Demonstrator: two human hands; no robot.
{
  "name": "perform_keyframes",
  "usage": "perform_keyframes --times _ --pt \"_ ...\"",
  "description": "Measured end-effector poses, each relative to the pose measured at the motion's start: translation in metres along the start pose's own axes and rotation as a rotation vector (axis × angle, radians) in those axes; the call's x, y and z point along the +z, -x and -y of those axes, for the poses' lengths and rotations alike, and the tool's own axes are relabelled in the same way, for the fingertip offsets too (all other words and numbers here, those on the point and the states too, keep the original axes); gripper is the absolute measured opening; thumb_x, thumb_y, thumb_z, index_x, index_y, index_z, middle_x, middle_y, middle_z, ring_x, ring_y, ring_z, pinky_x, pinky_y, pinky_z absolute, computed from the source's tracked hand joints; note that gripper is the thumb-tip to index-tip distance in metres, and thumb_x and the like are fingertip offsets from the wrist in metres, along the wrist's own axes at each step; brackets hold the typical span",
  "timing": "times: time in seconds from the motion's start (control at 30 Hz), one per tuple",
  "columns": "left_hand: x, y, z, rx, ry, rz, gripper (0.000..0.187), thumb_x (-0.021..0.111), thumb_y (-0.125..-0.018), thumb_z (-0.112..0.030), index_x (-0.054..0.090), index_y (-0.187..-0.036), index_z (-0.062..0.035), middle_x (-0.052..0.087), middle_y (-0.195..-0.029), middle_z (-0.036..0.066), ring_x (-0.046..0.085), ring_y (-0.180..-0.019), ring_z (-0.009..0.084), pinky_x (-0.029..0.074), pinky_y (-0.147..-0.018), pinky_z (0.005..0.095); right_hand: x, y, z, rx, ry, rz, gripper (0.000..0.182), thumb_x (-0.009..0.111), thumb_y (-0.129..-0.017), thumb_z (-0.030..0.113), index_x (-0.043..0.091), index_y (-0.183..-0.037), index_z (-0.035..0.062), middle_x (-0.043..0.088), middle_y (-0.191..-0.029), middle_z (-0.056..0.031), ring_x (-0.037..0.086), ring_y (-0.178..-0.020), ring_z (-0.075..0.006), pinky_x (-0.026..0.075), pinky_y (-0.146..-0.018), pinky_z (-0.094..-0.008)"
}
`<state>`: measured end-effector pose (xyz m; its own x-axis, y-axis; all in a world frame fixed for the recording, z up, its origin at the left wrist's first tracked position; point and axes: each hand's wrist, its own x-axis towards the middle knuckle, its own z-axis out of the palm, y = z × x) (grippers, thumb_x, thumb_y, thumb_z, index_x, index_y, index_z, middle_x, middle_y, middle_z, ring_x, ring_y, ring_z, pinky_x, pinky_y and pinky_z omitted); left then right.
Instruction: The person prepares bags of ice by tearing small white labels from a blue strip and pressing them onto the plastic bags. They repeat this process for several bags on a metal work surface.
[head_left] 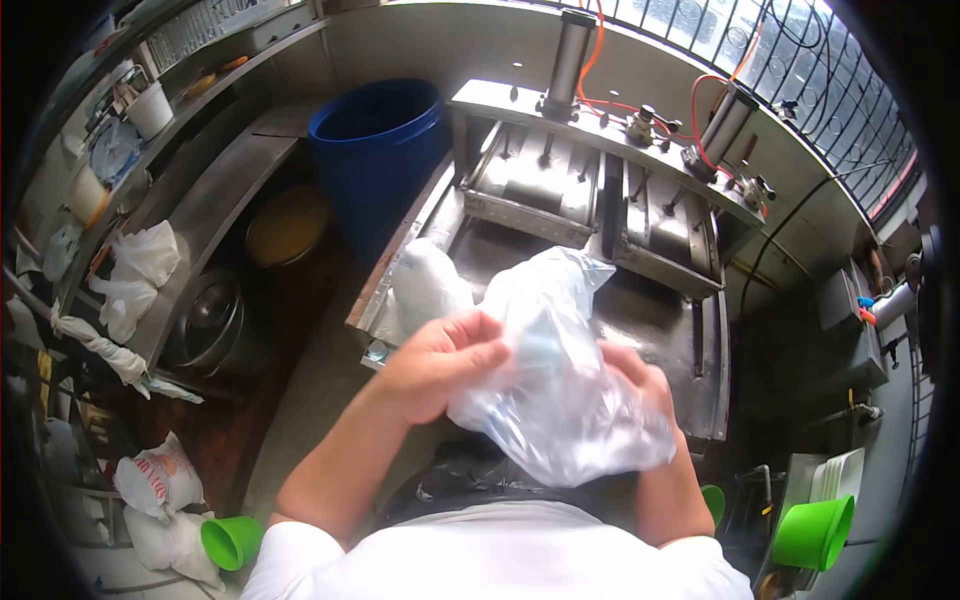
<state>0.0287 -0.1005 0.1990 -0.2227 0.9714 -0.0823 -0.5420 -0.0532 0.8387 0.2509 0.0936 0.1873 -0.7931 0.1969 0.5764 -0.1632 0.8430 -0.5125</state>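
A clear, crinkled plastic bag [575,425] is between my two hands, blurred at its lower end. My left hand [450,365] is closed on its left edge, thumb and fingers pinched together. On the other side, my right hand [640,380] is closed on the bag, with its fingers partly hidden behind the plastic. Just beyond the held bag is a white filled bag [535,285], which overlaps it in this view. A second white filled bag [425,280] rests at the left edge of the metal press [655,320], close to my left hand.
Two metal press plates hang under a frame with cylinders [570,60] and orange hoses. A blue barrel [380,125] stands behind on the left, near a shelf [225,190] and a lidded pot [215,315]. Green buckets [815,530] and white sacks [160,475] flank me.
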Motion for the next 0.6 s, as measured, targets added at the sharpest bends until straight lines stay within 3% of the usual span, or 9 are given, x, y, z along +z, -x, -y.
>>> perform_keyframes --times 0.03,0.07,0.2,0.27,0.33,0.4,0.47,0.53,0.6 --pt "0.008 -0.006 0.013 0.011 -0.025 -0.023 0.017 0.069 -0.109 -0.018 0.071 -0.114 -0.0016 0.073 -0.102 0.002 0.068 -0.092 0.0091 0.054 -0.084 0.0259 -0.014 0.007 0.004 -0.106 0.122 0.016 0.03 0.074 -0.076 -0.002 0.072 -0.105 0.0011 0.074 -0.116 -0.0138 0.077 -0.082 -0.0304 0.06 -0.066 -0.0335" --pt "0.012 -0.012 0.024 0.009 -0.022 -0.019 0.017 0.069 -0.109 -0.018 0.071 -0.114 -0.0016 0.073 -0.102 0.002 0.068 -0.092 0.0091 0.054 -0.084 0.0259 -0.027 0.017 0.02 0.273 -0.109 0.131 0.033 0.075 -0.078 -0.002 0.072 -0.11 0.0026 0.074 -0.115 -0.0135 0.076 -0.086 -0.0327 0.062 -0.072 -0.0357" --pt "0.019 -0.028 0.05 0.02 -0.37 -0.015 0.014 0.065 -0.11 -0.016 0.071 -0.109 -0.0035 0.074 -0.096 0.004 0.071 -0.089 0.0154 0.055 -0.08 0.0324 -0.073 0.055 0.018 0.521 -0.008 0.259 0.042 0.08 -0.08 0.002 0.072 -0.121 0.0055 0.076 -0.114 -0.0154 0.075 -0.095 -0.0368 0.06 -0.086 -0.0424" --pt "0.026 -0.034 0.055 0.446 -1.086 -0.04 0.008 0.071 -0.104 -0.009 0.072 -0.106 -0.0018 0.074 -0.097 0.01 0.071 -0.087 0.0267 0.056 -0.081 0.0382 -0.082 0.069 0.01 0.672 0.035 0.344 0.045 0.082 -0.081 0.006 0.072 -0.125 0.0063 0.076 -0.115 -0.0165 0.075 -0.098 -0.0382 0.059 -0.089 -0.0446" --pt "0.029 -0.042 0.054 0.611 -1.283 -0.108 0.008 0.074 -0.097 -0.005 0.073 -0.104 -0.0017 0.072 -0.098 0.015 0.07 -0.089 0.0377 0.057 -0.082 0.0439 -0.084 0.075 0.003 1.036 0.305 0.639 0.047 0.085 -0.087 0.016 0.071 -0.131 0.0072 0.076 -0.115 -0.0189 0.075 -0.1 -0.0379 0.058 -0.088 -0.046" --pt "0.032 -0.048 0.047 0.854 -1.505 -0.225 0.01 0.075 -0.094 -0.002 0.073 -0.104 -0.0012 0.073 -0.098 0.015 0.07 -0.091 0.0378 0.057 -0.083 0.0455 -0.075 0.086 -0.01 1.018 0.305 0.587 0.049 0.085 -0.09 0.024 0.07 -0.133 0.0074 0.076 -0.114 -0.0196 0.074 -0.101 -0.0379 0.058 -0.087 -0.0469" --pt "0.033 -0.047 0.046 0.808 -1.456 -0.156 0.012 0.076 -0.093 -0.002 0.073 -0.104 -0.0013 0.073 -0.098 0.015 0.07 -0.091 0.0374 0.057 -0.082 0.0453 -0.066 0.087 -0.019 0.731 0.172 0.264 0.049 0.084 -0.091 0.025 0.069 -0.134 0.0073 0.076 -0.112 -0.0191 0.074 -0.099 -0.0381 0.058 -0.087 -0.0466" --pt "0.034 -0.043 0.041 0.51 -1.362 0.162 0.013 0.076 -0.092 0.0 0.073 -0.104 -0.0016 0.074 -0.1 0.015 0.071 -0.09 0.0367 0.058 -0.079 0.0447 -0.06 0.071 -0.02 0.65 0.127 0.19 0.053 0.084 -0.092 0.022 0.066 -0.14 0.0091 0.075 -0.115 -0.0181 0.073 -0.096 -0.0368 0.059 -0.085 -0.0437" --pt "0.038 -0.042 0.032 0.458 -1.363 0.252 0.012 0.075 -0.094 0.001 0.072 -0.106 -0.0014 0.075 -0.102 0.014 0.073 -0.09 0.035 0.058 -0.078 0.0415 -0.055 0.05 -0.022 0.47 -0.067 0.079 0.057 0.085 -0.093 0.019 0.064 -0.146 0.0124 0.074 -0.122 -0.0124 0.074 -0.1 -0.0265 0.059 -0.086 -0.0383"
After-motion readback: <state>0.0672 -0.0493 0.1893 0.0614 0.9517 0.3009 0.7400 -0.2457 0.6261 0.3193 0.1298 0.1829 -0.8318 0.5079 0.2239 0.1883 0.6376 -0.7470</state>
